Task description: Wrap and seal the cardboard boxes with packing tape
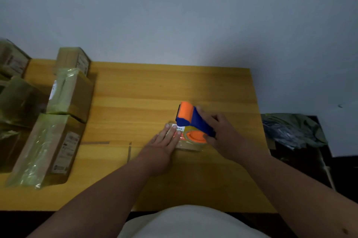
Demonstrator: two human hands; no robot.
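A small flat brown cardboard box (188,145) lies near the middle of the yellow wooden bench (147,90), its long side running left to right. The left hand (164,145) presses flat on it, fingers straight. The right hand (222,131) grips a blue and orange tape dispenser (191,119) resting on the box — its orange end points away. Taped brown boxes (64,106) crowd the left edge — bare wood lies behind the small box.

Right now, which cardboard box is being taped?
The small flat box mid-table, under the left hand and tape dispenser; the others sit stacked at left.
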